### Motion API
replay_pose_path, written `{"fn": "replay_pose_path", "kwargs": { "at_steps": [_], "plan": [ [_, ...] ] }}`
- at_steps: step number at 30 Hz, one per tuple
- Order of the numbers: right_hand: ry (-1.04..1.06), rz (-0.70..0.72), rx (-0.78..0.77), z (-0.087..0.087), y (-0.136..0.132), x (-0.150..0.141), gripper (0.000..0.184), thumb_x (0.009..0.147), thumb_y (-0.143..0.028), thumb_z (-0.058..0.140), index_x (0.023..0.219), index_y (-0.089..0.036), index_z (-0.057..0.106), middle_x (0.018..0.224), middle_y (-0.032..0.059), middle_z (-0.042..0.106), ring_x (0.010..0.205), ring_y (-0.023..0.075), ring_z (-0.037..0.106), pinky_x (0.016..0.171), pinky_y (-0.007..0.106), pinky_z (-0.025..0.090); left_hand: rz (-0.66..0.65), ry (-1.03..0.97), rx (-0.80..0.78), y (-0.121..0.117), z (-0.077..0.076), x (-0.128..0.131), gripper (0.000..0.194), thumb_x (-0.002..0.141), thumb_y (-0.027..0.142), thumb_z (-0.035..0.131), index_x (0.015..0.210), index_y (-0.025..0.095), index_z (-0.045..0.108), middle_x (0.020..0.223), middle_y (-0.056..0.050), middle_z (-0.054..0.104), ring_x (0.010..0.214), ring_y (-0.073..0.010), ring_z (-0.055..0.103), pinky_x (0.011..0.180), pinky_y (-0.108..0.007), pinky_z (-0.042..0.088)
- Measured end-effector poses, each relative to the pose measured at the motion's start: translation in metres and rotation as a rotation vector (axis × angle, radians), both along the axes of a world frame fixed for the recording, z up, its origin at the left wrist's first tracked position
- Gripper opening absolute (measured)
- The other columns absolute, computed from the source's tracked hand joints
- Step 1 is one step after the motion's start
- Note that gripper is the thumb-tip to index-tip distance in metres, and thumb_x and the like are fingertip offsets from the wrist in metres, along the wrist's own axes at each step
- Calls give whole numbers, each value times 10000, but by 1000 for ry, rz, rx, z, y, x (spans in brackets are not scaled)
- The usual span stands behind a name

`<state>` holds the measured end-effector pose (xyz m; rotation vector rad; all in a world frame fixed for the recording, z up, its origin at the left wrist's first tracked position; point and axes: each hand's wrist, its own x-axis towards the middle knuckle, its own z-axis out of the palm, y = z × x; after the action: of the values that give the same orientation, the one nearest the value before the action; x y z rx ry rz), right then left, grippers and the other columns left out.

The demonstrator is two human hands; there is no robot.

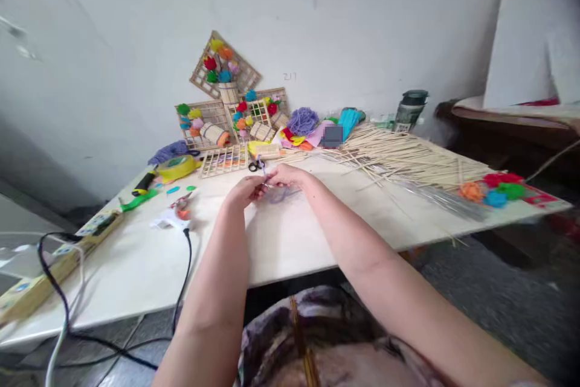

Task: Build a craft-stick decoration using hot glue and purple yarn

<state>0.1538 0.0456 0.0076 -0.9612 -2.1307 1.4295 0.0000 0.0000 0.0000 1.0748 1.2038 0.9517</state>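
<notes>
My left hand (243, 191) and my right hand (285, 177) meet over the middle of the white table (290, 236). Both have their fingers pinched together on a strand of purple yarn (281, 195) that lies loose on the tabletop under them. Black-handled scissors (256, 165) lie just beyond my fingers. What else the fingertips hold is too small to make out.
Wooden lattice frames with coloured pompoms (229, 97) lean on the wall. A heap of thin sticks (408, 157) covers the right side, with pompoms (496, 189) at its end. Yellow tape (177, 168), a glue gun (179, 212) with black cord, a power strip (54, 260) and a bottle (410, 109) also stand about.
</notes>
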Motion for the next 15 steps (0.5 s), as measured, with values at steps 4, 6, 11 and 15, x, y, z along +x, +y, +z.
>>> {"fn": "replay_pose_path", "kwargs": {
  "at_steps": [4,6,11,15],
  "plan": [
    [-57,-19,45,6,-8,1,97,659,-191,535,624,-128,599,409,-85,373,396,42,259,391,186,167,-1,-15,-19,-1,5,-1,213,855,142,452,717,79,601,514,-43,598,372,-72,493,382,-166,368],
    [-88,-39,63,7,-10,1,111,662,-195,530,596,-133,595,393,-87,335,392,44,246,389,188,163,-25,-32,-40,-2,6,-2,224,846,100,425,720,66,607,542,-65,625,389,-81,522,407,-172,404],
    [-73,-55,118,0,-3,0,148,651,-151,505,512,-136,553,379,-65,365,406,55,269,396,190,184,-125,-104,-91,-3,9,-5,224,842,100,429,814,33,641,679,-131,692,505,-123,620,505,-202,498],
    [-55,-65,132,-7,4,-2,149,643,-138,505,499,-132,544,403,-40,434,419,60,305,401,185,206,-159,-131,-103,-2,10,-6,245,837,90,426,860,14,658,740,-156,703,598,-157,665,555,-214,528]
  ]
}}
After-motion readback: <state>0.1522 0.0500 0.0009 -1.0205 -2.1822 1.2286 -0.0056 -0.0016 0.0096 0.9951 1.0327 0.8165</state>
